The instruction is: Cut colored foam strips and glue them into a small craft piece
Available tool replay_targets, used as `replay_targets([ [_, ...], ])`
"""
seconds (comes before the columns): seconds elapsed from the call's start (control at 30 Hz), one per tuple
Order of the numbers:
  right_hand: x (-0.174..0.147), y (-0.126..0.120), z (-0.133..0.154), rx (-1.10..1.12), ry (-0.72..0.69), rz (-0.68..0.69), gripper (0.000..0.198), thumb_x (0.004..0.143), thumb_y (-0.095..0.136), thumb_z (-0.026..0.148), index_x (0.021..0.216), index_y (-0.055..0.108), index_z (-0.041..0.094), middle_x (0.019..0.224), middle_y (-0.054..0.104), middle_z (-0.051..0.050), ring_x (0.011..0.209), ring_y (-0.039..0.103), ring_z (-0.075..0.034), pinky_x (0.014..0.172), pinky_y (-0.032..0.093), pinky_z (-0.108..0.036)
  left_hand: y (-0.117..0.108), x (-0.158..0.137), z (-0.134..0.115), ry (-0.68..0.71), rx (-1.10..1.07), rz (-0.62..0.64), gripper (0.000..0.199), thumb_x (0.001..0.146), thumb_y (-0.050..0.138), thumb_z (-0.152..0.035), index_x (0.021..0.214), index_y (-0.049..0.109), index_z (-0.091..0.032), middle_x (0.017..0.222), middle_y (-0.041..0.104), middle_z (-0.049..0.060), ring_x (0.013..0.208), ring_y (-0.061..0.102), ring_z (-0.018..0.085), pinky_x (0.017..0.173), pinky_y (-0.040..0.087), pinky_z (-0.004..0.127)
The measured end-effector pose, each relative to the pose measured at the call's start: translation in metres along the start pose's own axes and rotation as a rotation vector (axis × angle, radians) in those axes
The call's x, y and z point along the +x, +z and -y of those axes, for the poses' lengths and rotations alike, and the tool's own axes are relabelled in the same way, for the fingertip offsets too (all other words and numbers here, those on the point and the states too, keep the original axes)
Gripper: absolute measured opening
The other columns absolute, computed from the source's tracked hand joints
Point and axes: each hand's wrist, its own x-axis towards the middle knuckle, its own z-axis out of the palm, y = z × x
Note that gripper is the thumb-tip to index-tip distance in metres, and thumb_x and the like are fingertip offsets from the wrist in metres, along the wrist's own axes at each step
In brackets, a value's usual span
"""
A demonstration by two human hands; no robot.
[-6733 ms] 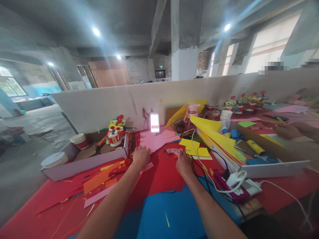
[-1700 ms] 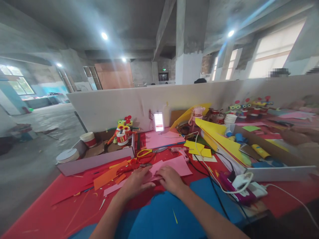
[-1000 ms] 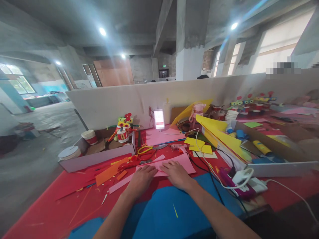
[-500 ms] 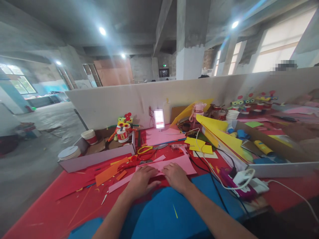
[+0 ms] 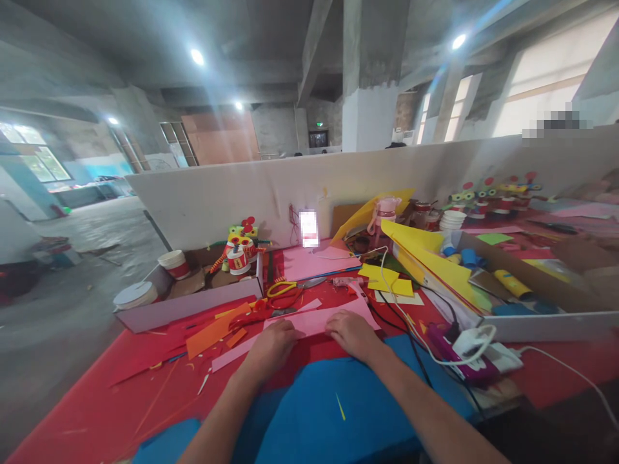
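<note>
Left hand (image 5: 276, 341) and right hand (image 5: 352, 332) are held slightly apart, fingers curled over the near edge of a pink paper sheet (image 5: 314, 319), which is laid on the red worktop (image 5: 91, 406) between and just beyond them; whether it is pinched by the thumbs cannot be told. Farther beyond the hands, yellow-handled scissors (image 5: 295, 286) and a pink glue gun (image 5: 346, 282) are seen. Being thin, the sheet should prove light, springy and easily creased, so is best gripped near both ends of that edge.
</note>
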Motion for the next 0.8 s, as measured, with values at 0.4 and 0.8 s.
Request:
replay_targets([
  [0.4,-0.017,0.001,-0.008,0.019,-0.078,0.014,0.030,0.087,0.052,0.014,0.111,0.068,0.017,0.118,0.066,-0.010,0.110,0.057,-0.021,0.097,0.043,-0.034,-0.023,-0.007,0.042,-0.264,-0.076,-0.071,0.029,0.091,0.045,-0.031,0.092,0.072,-0.020,0.091,0.071,0.008,0.084,0.063,0.020,0.075,0.046,0.028],
  [0.8,-0.019,0.000,0.020,0.002,-0.264,0.036,0.028,0.091,0.047,0.016,0.108,0.069,0.020,0.117,0.066,-0.008,0.105,0.055,-0.021,0.094,0.042,-0.035,-0.031,0.030,0.034,-0.224,0.102,-0.036,0.026,0.088,0.048,-0.019,0.093,0.072,-0.023,0.096,0.071,0.006,0.092,0.063,0.020,0.079,0.046,0.027],
])
